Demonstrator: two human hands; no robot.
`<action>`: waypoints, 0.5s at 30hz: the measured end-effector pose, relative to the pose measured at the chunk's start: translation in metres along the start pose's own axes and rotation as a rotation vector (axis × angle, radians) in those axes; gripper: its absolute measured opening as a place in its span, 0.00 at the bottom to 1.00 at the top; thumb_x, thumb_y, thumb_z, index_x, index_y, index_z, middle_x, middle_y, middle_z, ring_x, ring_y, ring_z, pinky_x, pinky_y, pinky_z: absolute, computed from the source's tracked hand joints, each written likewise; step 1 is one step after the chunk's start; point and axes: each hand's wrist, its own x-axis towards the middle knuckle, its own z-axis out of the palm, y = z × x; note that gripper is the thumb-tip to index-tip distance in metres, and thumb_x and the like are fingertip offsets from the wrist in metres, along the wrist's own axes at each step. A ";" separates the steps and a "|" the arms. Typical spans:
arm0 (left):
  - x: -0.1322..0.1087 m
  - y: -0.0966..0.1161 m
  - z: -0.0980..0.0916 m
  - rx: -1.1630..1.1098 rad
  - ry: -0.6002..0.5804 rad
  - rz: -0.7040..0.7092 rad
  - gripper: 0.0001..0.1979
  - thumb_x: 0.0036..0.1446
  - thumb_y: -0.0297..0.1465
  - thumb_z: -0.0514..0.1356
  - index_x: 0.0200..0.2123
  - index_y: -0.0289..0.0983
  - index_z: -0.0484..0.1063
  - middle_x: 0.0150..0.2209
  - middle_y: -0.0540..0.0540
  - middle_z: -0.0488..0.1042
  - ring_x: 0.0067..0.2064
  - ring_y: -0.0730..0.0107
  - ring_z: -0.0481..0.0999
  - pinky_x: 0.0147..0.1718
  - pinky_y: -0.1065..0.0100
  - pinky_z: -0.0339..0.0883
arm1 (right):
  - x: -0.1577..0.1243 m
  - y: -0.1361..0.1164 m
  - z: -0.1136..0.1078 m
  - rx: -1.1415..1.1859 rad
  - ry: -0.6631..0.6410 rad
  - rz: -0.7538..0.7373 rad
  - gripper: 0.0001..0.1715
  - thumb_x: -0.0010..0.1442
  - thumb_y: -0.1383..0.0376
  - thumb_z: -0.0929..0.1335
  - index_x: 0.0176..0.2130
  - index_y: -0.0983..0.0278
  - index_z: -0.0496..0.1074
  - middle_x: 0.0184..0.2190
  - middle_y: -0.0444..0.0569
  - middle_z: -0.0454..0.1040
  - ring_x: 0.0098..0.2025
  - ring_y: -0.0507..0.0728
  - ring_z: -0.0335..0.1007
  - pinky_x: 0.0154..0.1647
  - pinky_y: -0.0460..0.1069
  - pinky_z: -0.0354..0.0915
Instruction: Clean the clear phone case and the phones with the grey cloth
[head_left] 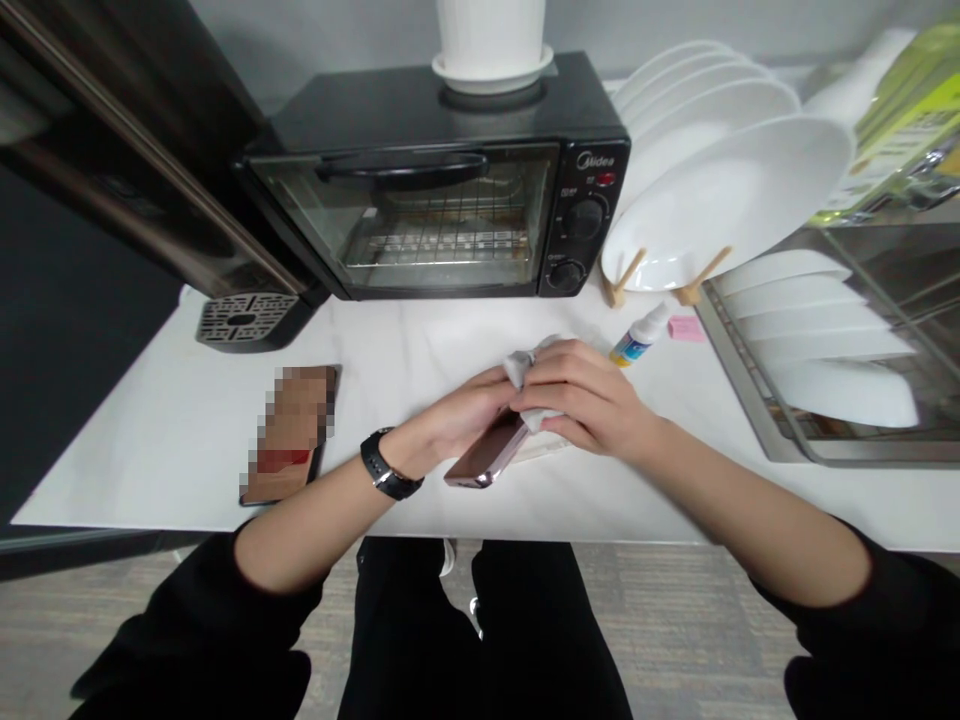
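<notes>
Over the white counter, my left hand is closed around the side of a pinkish smartphone, which is tilted with its near end toward me. My right hand pinches a crumpled white wipe and presses it to the phone's far end. That end is hidden behind the fingers and the wipe. Below the hands lies a pale flat piece, mostly covered. A small white bottle with a blue label stands just beyond my right hand, beside a pink block.
A black toaster oven stands at the back with a white pot on top. White plates lean in a wooden rack at right, near a sink rim. A blurred-out flat device lies at left by a drip tray.
</notes>
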 end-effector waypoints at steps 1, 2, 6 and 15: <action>0.000 0.001 0.000 0.011 -0.050 -0.015 0.13 0.56 0.30 0.75 0.29 0.35 0.74 0.23 0.52 0.72 0.22 0.77 0.70 0.22 0.75 0.66 | 0.001 -0.001 -0.001 0.013 0.005 -0.002 0.17 0.79 0.57 0.68 0.54 0.66 0.80 0.42 0.54 0.83 0.45 0.59 0.80 0.48 0.55 0.79; 0.000 0.003 -0.002 0.030 -0.104 -0.038 0.14 0.58 0.33 0.74 0.28 0.36 0.73 0.22 0.52 0.71 0.21 0.77 0.69 0.21 0.75 0.66 | 0.001 -0.002 -0.002 0.033 0.021 0.013 0.16 0.78 0.58 0.69 0.54 0.66 0.80 0.42 0.54 0.83 0.45 0.59 0.80 0.47 0.55 0.78; 0.002 0.012 -0.014 0.154 -0.223 -0.103 0.25 0.68 0.53 0.62 0.36 0.36 0.78 0.24 0.47 0.75 0.21 0.69 0.75 0.22 0.70 0.72 | -0.001 -0.003 -0.004 0.072 0.196 0.242 0.13 0.76 0.55 0.72 0.51 0.60 0.82 0.40 0.49 0.84 0.41 0.58 0.81 0.43 0.54 0.77; 0.008 0.008 -0.032 0.796 -0.065 0.766 0.45 0.58 0.69 0.63 0.61 0.39 0.81 0.69 0.34 0.77 0.63 0.52 0.81 0.58 0.60 0.80 | -0.003 0.003 0.001 0.123 0.514 0.825 0.28 0.69 0.41 0.74 0.31 0.59 0.76 0.24 0.39 0.63 0.25 0.51 0.56 0.25 0.48 0.56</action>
